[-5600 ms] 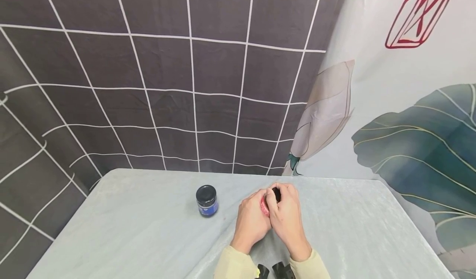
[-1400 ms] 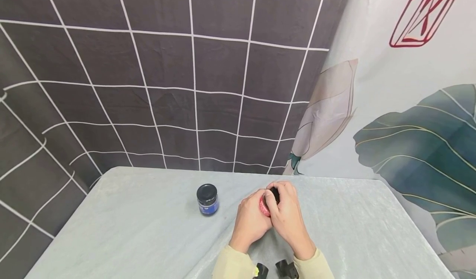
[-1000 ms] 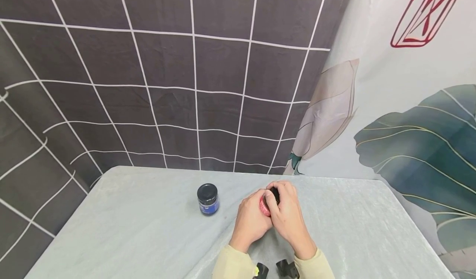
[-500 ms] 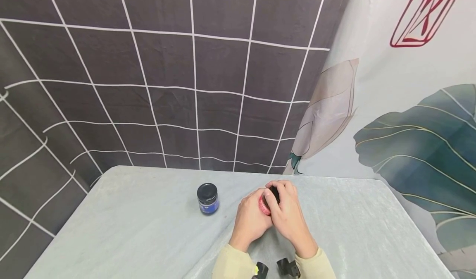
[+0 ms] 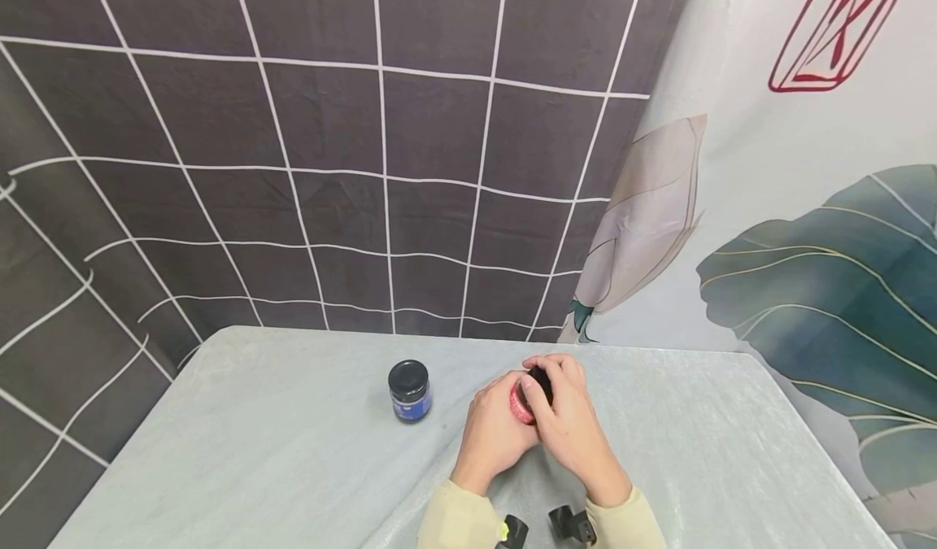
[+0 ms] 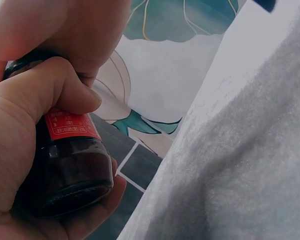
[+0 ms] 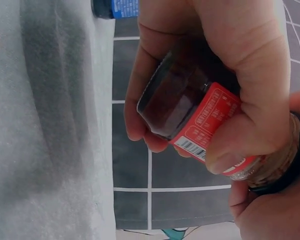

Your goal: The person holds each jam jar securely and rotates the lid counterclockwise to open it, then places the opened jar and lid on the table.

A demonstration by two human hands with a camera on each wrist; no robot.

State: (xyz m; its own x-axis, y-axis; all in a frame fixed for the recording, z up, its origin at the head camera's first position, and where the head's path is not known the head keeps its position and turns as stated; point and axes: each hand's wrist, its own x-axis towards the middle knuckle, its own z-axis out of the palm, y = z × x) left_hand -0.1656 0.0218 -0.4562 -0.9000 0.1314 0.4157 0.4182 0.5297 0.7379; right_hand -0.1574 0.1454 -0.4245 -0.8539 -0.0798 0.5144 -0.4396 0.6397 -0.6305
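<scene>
My left hand (image 5: 499, 427) is wrapped round the body of a glass jar with a red label (image 6: 72, 124) and dark contents. The right hand (image 5: 569, 423) curls over the jar's black lid (image 5: 540, 380), thumb on the near side. In the right wrist view the left fingers and thumb grip the red-label jar (image 7: 190, 120), and the right hand (image 7: 275, 215) holds the lid end. A second jar (image 5: 410, 394), with a black lid and blue label, stands upright on the table left of both hands.
A pale grey cloth covers the table (image 5: 278, 435). Behind it hang a dark curtain with a white grid (image 5: 432, 142) and a white curtain with leaf prints (image 5: 820, 272). Black devices (image 5: 571, 525) sit at the wrists.
The right wrist and sleeve have shifted slightly to the right and turned a little. Both hands still hold the red-label jar, and the blue-label jar stands where it was.
</scene>
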